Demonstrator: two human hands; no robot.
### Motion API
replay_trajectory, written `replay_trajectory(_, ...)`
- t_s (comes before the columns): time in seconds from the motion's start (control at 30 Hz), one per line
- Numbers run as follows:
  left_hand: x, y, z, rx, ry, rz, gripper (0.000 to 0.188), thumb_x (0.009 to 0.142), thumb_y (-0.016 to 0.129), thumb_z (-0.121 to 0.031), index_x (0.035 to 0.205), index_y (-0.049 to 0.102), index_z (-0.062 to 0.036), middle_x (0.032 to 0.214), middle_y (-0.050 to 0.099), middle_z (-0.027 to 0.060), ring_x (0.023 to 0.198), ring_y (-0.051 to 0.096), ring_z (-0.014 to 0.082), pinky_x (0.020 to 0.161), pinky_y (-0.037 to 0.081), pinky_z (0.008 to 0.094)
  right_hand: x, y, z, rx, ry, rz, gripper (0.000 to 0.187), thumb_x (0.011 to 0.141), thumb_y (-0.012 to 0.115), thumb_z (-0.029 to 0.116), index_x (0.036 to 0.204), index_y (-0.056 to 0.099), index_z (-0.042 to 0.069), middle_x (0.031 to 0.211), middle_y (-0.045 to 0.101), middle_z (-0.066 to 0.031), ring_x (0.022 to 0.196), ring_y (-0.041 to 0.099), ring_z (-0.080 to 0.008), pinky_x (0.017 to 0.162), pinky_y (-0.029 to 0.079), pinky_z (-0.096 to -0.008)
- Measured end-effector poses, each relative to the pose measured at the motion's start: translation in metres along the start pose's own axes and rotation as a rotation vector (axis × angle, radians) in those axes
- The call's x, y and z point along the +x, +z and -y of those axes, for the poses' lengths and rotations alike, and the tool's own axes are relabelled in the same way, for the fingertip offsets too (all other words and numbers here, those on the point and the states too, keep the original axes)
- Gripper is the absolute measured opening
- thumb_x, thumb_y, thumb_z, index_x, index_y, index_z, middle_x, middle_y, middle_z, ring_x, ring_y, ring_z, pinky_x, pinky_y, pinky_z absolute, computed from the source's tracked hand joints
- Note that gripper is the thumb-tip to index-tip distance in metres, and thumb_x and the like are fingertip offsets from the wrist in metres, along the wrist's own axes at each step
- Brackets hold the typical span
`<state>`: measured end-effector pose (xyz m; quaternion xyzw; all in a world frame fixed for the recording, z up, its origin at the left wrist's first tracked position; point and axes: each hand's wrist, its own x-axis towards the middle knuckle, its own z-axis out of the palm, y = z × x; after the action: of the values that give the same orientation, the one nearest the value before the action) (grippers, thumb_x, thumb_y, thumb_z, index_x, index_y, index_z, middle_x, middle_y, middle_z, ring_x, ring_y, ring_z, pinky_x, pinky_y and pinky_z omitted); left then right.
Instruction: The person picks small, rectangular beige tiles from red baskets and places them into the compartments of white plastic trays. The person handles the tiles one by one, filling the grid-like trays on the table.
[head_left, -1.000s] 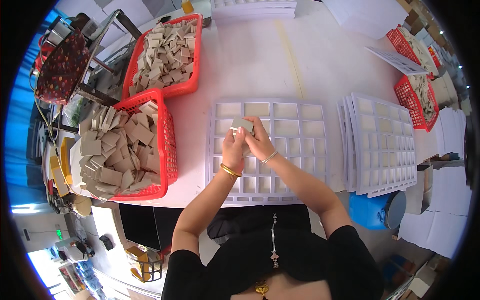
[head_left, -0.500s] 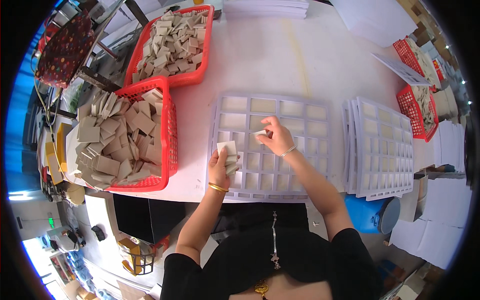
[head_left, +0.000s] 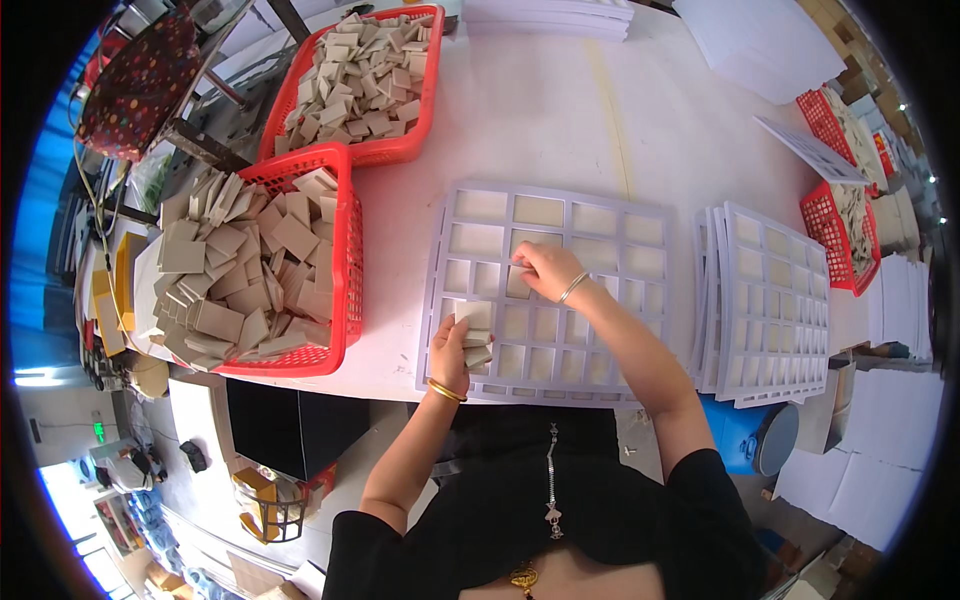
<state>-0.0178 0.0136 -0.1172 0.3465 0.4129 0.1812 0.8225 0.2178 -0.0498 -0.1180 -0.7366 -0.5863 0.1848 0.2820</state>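
A white grid frame with several rectangular compartments lies in front of me, some showing pale beige pieces inside. My left hand is closed around a small fanned stack of off-white flat pieces, over the frame's left side. My right hand reaches down to a compartment left of the frame's middle. Its fingers are pinched at a small beige piece there; the fingertips partly hide it.
Two red plastic baskets, a near one and a far one, heaped with flat pieces, stand at the left. A stack of similar white frames sits right. White sheets lie at the back; smaller red baskets stand far right.
My right hand has lowered the small piece into a compartment of the frame. My left hand still holds its stack. The whole view has shifted slightly.
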Motion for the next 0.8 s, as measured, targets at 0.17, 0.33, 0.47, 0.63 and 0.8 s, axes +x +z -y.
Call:
replay_trajectory(0.17, 0.004, 0.008, 0.003, 0.081, 0.056, 0.025, 0.019, 0.095, 0.052, -0.02, 0.105, 0.057, -0.004, 0.086, 0.066, 0.0073, 0.071, 0.066, 0.016, 0.055, 0.052, 0.0286, -0.007, 0.009, 0.009, -0.245, -0.109, -0.209, 0.022, 0.076, 0.069, 0.012, 0.098, 0.063, 0.009, 0.08, 0.062, -0.005, 0.076, 0.059, -0.0254, 0.065, 0.05, -0.037)
replay_trajectory(0.33, 0.009, 0.018, 0.011, 0.172, 0.13, 0.024, 0.021, 0.094, 0.055, -0.019, 0.107, 0.06, -0.0036, 0.087, 0.065, 0.0039, 0.074, 0.062, 0.0117, 0.061, 0.05, 0.0259, -0.026, -0.004, 0.041, 0.385, 0.139, 0.036, 0.023, 0.079, 0.071, 0.019, 0.096, 0.062, 0.005, 0.083, 0.064, -0.0051, 0.072, 0.062, -0.0179, 0.064, 0.05, -0.0329)
replay_trajectory(0.47, 0.012, 0.029, 0.012, 0.2, 0.051, 0.127, 0.024, 0.094, 0.055, -0.018, 0.114, 0.056, -0.0047, 0.096, 0.064, 0.0051, 0.081, 0.063, 0.0149, 0.064, 0.053, 0.0287, -0.042, -0.006, 0.031, 0.607, 0.28, -0.054, 0.021, 0.086, 0.065, 0.013, 0.104, 0.061, 0.003, 0.086, 0.063, -0.004, 0.067, 0.062, -0.0107, 0.063, 0.05, -0.0267)
replay_trajectory(0.63, 0.009, 0.024, -0.006, -0.047, -0.122, 0.28, 0.038, 0.093, 0.055, -0.011, 0.128, 0.043, -0.0041, 0.114, 0.058, 0.0095, 0.085, 0.064, 0.0189, 0.064, 0.056, 0.0323, -0.056, -0.038, 0.01, 0.38, 0.434, -0.174, 0.029, 0.087, 0.061, 0.007, 0.115, 0.055, 0.004, 0.096, 0.061, -0.0067, 0.064, 0.063, -0.0142, 0.061, 0.049, -0.0275)
replay_trajectory(0.8, 0.009, 0.021, -0.006, 0.026, -0.095, 0.302, 0.044, 0.091, 0.055, -0.004, 0.131, 0.035, -0.0006, 0.115, 0.057, 0.013, 0.086, 0.064, 0.0214, 0.063, 0.057, 0.032, -0.058, -0.03, -0.011, 0.312, 0.252, -0.164, 0.018, 0.083, 0.064, 0.005, 0.099, 0.057, 0.003, 0.082, 0.063, -0.0089, 0.07, 0.063, -0.0189, 0.063, 0.05, -0.0317)
